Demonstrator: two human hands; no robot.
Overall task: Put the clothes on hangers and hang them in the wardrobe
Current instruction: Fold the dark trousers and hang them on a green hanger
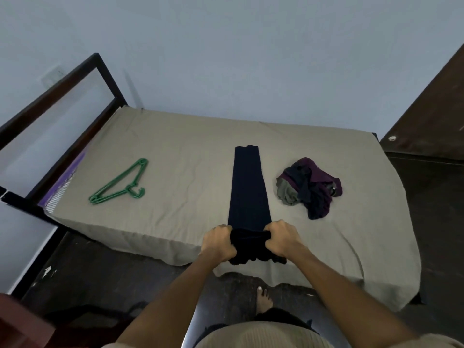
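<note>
Head view: the left hand [218, 243] and right hand [282, 239] each grip the bunched near end of the dark trousers [248, 187], which lie flat on the bed [175, 172] beyond them. Uneven pulling could skew the fold; the green hangers [120, 182] lie well to the left, out of reach.

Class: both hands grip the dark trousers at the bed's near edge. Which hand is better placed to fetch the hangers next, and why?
Left. The green hangers lie on the bed on the left hand's side. The right hand would have to cross the dark trousers; it can hold them instead.
</note>
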